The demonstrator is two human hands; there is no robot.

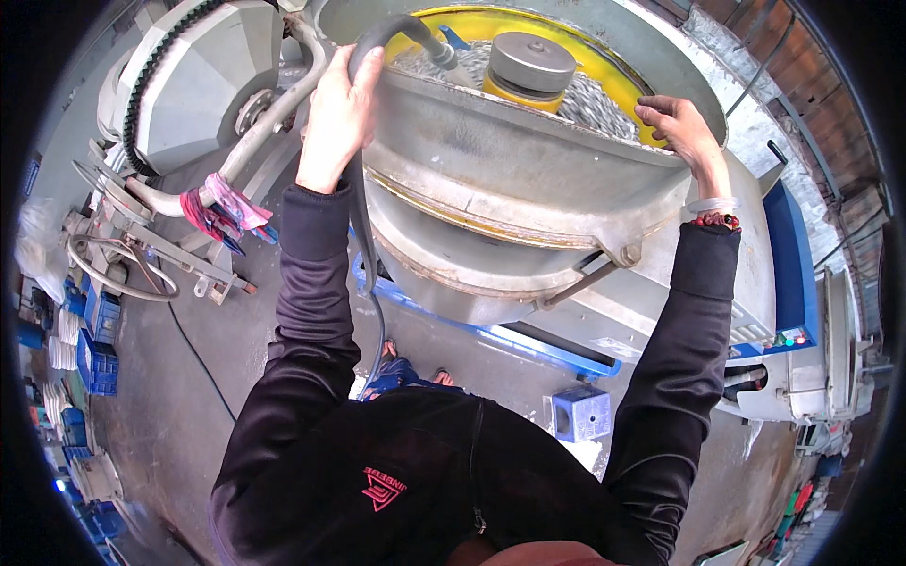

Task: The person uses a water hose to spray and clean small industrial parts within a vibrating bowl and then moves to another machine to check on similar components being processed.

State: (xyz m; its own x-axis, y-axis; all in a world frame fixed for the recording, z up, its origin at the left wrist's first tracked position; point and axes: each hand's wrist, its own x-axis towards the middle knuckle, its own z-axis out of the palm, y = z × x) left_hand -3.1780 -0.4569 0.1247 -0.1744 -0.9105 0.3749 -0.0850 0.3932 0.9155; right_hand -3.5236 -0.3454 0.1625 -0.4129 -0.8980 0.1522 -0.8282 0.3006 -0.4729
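My left hand (pixel 338 115) is closed round a thick grey hose (pixel 384 30) at the near left of a large round metal tub (pixel 500 123). The hose arches over the rim, and its end points down into the bowl. Inside the yellow lining (pixel 618 83) lies a mass of small, shiny, silvery pieces (pixel 593 108). A yellow post with a round metal cap (pixel 531 62) rises from the middle. My right hand (pixel 681 130) hangs over the tub's right rim, fingers apart and slightly bent, with nothing visible in it.
A faceted grey drum (pixel 203 80) with a toothed ring stands left, beside a bent pipe tied with pink cloth (pixel 231 206). A blue stool (pixel 581 413) sits on the floor below the tub. Blue crates (pixel 97 363) line the left; a blue-edged cabinet (pixel 791 269) adjoins the right.
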